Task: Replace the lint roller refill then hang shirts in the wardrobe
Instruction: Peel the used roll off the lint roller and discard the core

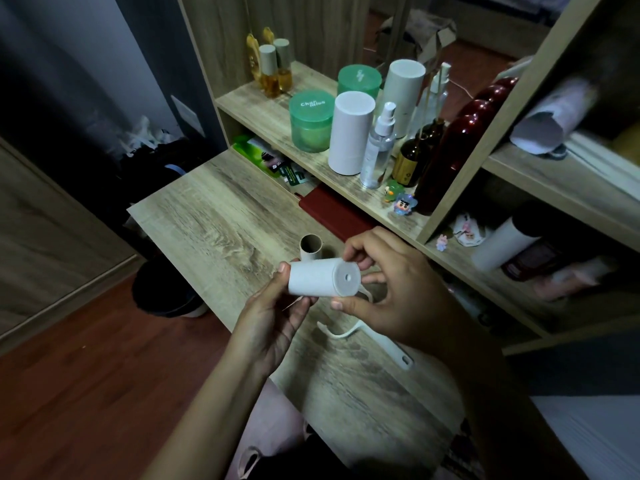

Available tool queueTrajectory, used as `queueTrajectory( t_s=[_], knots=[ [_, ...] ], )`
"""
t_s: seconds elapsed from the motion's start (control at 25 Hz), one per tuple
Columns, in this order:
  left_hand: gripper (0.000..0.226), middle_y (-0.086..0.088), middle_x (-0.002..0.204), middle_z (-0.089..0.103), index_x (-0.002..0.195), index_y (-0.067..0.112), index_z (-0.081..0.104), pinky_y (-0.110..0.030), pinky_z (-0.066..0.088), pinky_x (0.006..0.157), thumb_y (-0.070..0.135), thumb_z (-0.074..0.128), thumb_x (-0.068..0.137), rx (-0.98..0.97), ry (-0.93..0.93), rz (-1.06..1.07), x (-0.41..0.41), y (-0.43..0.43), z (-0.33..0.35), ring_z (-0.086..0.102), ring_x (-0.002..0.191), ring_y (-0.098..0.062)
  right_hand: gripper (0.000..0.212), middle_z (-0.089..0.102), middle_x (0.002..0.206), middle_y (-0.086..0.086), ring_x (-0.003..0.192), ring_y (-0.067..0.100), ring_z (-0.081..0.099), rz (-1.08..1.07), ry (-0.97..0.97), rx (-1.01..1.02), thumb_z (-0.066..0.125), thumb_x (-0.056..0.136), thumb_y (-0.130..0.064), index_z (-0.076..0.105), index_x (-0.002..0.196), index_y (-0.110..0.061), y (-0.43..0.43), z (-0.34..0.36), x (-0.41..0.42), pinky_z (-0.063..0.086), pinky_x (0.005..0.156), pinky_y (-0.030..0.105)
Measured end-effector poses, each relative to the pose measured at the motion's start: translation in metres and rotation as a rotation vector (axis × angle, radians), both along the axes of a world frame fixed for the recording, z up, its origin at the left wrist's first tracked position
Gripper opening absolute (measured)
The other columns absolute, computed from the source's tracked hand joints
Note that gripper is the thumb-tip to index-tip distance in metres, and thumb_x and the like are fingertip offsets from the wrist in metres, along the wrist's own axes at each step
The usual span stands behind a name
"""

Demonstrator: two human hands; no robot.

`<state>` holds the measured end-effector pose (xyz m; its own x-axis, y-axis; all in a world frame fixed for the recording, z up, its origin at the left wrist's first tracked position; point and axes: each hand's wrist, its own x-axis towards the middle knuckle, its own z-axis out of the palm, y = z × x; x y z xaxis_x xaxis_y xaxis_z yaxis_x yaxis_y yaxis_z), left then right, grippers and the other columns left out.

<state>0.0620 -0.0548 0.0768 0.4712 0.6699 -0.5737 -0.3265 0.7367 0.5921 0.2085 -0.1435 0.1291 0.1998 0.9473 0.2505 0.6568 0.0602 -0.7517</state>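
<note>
While the white plastic roller handle [372, 344] lies flat on the desk [214, 216], both hands hold the fresh refill roll [320, 277] in the air just above it, near the front edge. The left hand [277, 317] cups the roll from below at its left end, thumb on the far side and fingertips curled under, so the cylinder is steadied sideways. The right hand [388, 285] closes around the right end, fingers on top and thumb beneath, seemingly turning the flat end cap with its small centre hole towards the eye, probably to find where the handle's axle goes in. The roll is a short, smooth, pale paper cylinder with a matt, greyish cap.

Just beyond it an empty cardboard core [311, 249] stands upright on the desk, brown, thin-walled and hollow; I take it for the spent one, set aside out of the way. The handle is slim and curved, its bare hooked wire end pointing left, its grip end with a hanging hole pointing right. The desk is pale wood-grain laminate. On the shelf [277, 109] behind stand two taller white tubes [349, 133], which may be spare refills. No shirts are in view.
</note>
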Motion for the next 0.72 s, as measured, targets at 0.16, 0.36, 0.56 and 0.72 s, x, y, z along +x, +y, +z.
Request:
queueTrajectory(
  t_s=[0.16,0.36,0.56,0.72],
  knots=[
    [0.027,-0.005,0.074,0.071,0.081,0.01,0.073,-0.016,0.056,0.056,0.026,0.054,0.091,-0.016,-0.008,0.007,0.0009,-0.0001,0.0005,0.068,0.063,-0.009,0.042,0.048,0.093,-0.009,0.084,0.001,0.052,0.036,-0.037,-0.012,0.078,0.066,-0.031,0.054,0.096,-0.016,0.0021,0.0028,0.0026,0.053,0.067,0.017],
    [0.035,-0.003,0.07,0.07,0.068,0.013,0.076,-0.015,0.056,0.058,0.026,0.053,0.092,-0.02,-0.009,-0.012,0.0015,-0.0007,0.0019,0.067,0.061,-0.008,0.042,0.044,0.09,-0.009,0.083,0.002,0.05,0.063,-0.091,-0.04,0.076,0.067,-0.034,0.052,0.095,-0.016,0.0033,0.0029,0.0048,0.049,0.066,0.013],
    [0.024,-0.005,0.071,0.069,0.086,0.009,0.068,-0.015,0.056,0.057,0.027,0.053,0.092,-0.037,0.004,-0.009,0.002,0.0006,0.0018,0.067,0.059,-0.009,0.044,0.044,0.093,-0.012,0.081,0.002,0.049,0.096,-0.079,-0.039,0.076,0.067,-0.036,0.052,0.096,-0.014,0.0071,0.0035,0.0067,0.05,0.066,0.014],
    [0.033,-0.006,0.067,0.067,0.069,0.011,0.074,-0.016,0.056,0.053,0.024,0.053,0.092,-0.052,-0.023,0.011,0.0028,0.0039,0.0071,0.066,0.056,-0.011,0.047,0.049,0.094,-0.006,0.081,0.006,0.052,0.05,-0.118,0.051,0.069,0.068,-0.043,0.056,0.099,-0.01,0.0091,0.0038,0.0046,0.054,0.065,0.023]
  ],
)
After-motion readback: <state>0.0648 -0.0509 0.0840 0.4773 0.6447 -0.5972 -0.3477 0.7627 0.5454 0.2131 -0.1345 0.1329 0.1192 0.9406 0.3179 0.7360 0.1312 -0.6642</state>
